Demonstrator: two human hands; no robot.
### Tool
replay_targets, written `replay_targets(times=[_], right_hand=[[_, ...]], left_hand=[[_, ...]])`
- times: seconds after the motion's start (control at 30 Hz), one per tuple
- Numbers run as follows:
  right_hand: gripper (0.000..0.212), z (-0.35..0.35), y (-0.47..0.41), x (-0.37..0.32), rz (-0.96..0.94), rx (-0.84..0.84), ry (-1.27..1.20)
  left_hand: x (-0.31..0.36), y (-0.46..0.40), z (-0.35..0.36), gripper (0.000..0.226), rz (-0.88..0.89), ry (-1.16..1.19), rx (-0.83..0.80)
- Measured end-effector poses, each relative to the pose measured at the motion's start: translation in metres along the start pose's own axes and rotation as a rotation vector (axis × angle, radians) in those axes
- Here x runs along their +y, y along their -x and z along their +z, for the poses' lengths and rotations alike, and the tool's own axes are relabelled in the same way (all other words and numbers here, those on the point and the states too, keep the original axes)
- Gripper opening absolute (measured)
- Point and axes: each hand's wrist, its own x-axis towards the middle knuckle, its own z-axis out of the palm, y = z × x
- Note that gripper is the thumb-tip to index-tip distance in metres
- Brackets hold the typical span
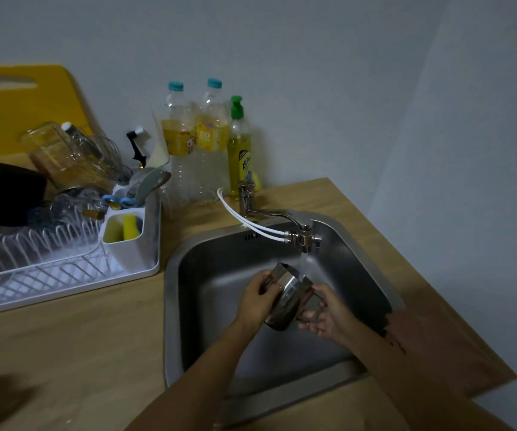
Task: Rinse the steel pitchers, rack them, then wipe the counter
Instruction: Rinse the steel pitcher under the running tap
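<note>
Water (308,262) is running from the faucet (303,236) at the sink's (207,269) back edge. Left hand (255,301) is gripping the tilted steel pitcher (288,298) by its body over the basin, while right hand (328,315) is curling around its handle. Dish rack (64,269) is sitting near the counter's (80,353) left edge.
</note>
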Motion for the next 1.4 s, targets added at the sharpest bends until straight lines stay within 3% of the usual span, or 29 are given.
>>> replay_targets(times=[0.1, 0.27, 0.57, 0.7, 0.8, 0.93, 1.1, 1.23, 1.4], right_hand=[[0.027, -0.004, -0.001, 0.003, -0.087, -0.038, -0.038], [0.013, -0.008, -0.001, 0.001, -0.21, 0.043, -0.014], [0.037, -0.031, 0.013, -0.02, -0.497, 0.347, 0.629], [0.045, -0.043, 0.012, -0.026, -0.489, 0.325, 0.817], [0.057, -0.049, 0.012, -0.029, -0.431, 0.246, 0.73], [0.041, -0.04, 0.019, -0.028, -0.345, 0.172, 0.554], [0.036, -0.03, 0.013, -0.022, -0.285, 0.064, 0.392], [0.028, -0.018, 0.008, -0.024, -0.367, 0.063, 0.427], [0.025, -0.003, 0.012, -0.029, -0.451, 0.046, 0.624]], left_hand=[[0.009, -0.003, 0.0, 0.016, -0.002, -0.001, -0.078], [0.009, -0.012, 0.006, 0.035, -0.04, 0.009, -0.083], [0.0, -0.004, 0.023, 0.043, -0.185, 0.034, -0.202], [-0.009, -0.002, 0.03, 0.036, -0.261, 0.095, -0.178], [-0.016, -0.003, 0.028, 0.021, -0.251, 0.095, -0.166], [-0.013, 0.002, 0.023, 0.029, -0.218, 0.128, -0.126], [-0.012, 0.01, 0.014, 0.023, -0.144, 0.171, -0.08], [-0.021, 0.024, 0.012, 0.032, -0.149, 0.252, -0.054], [-0.026, 0.046, 0.008, 0.017, -0.193, 0.368, -0.036]])
